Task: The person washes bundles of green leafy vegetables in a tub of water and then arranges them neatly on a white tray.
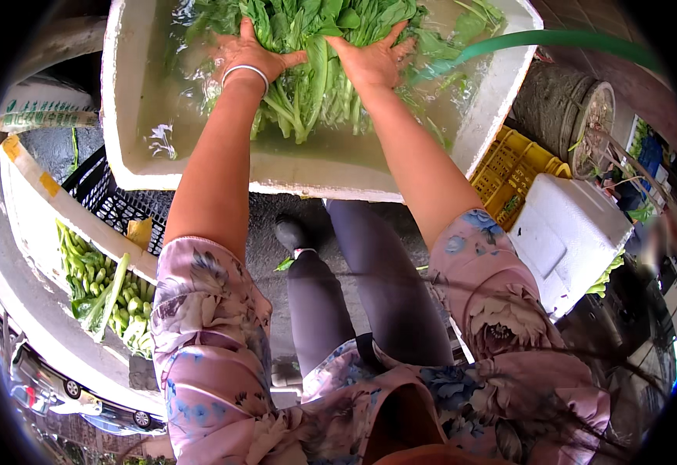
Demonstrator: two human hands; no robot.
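A big bunch of leafy green vegetables [314,81] lies partly under murky water in a white foam box [315,181], its pale stems pointing towards me. My left hand [252,59], with a pale bangle on its wrist, presses on the bunch's left side. Opposite it, my right hand [375,61] holds the right side, thumb pointing inward. The bunch is clasped between both hands, fingers spread and partly hidden by water and leaves. From the right, a green hose [553,38] reaches over the box rim, its end dipping into the water near my right hand.
At left, a second foam box [30,186] holds stacked greens [106,285] beside a black plastic crate [118,200]. To the right are a yellow crate [515,168], a white foam box [571,232] and a round, dirty bucket [565,110]. Wet ground lies under my legs.
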